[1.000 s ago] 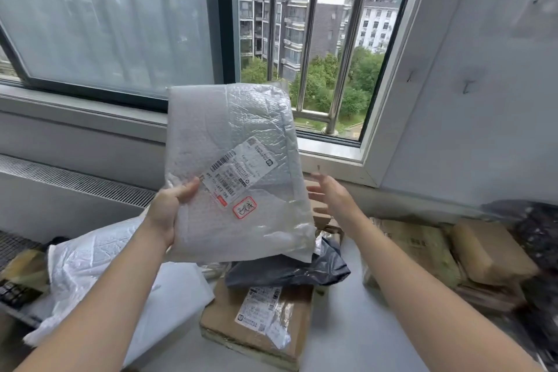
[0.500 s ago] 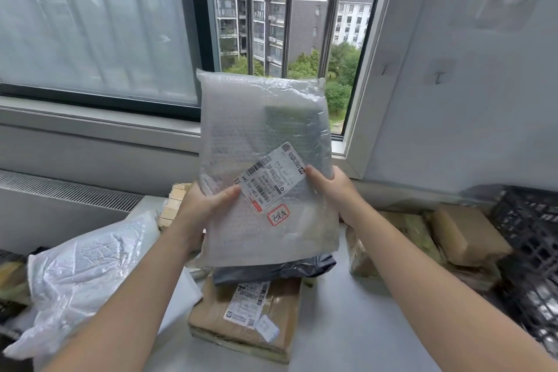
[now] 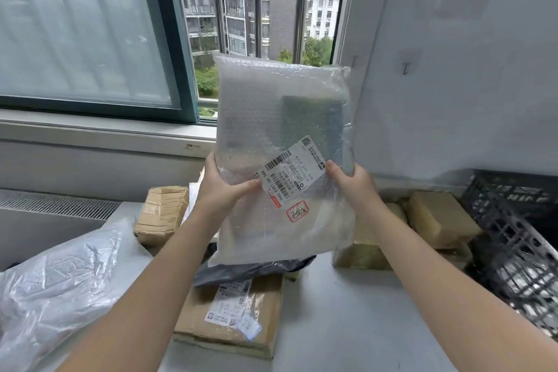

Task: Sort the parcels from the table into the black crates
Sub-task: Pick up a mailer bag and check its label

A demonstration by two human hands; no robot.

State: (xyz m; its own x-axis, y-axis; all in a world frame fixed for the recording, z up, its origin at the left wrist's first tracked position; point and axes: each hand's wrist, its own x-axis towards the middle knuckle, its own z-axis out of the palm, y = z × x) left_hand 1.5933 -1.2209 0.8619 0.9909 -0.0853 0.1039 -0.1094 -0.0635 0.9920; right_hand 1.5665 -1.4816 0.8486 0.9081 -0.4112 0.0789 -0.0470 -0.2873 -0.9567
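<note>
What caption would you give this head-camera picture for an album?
Left hand and right hand hold a bubble-wrap parcel upright over the table, black crate at the right.

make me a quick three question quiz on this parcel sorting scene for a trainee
1. True or false: the left hand and the right hand both hold the bubble-wrap parcel.
2. Where does the black crate sit in the view? A) far left B) far right C) on the window sill
3. What lies on top of the labelled cardboard box?

Key: 1 true; 2 B; 3 the dark grey bag.
</note>
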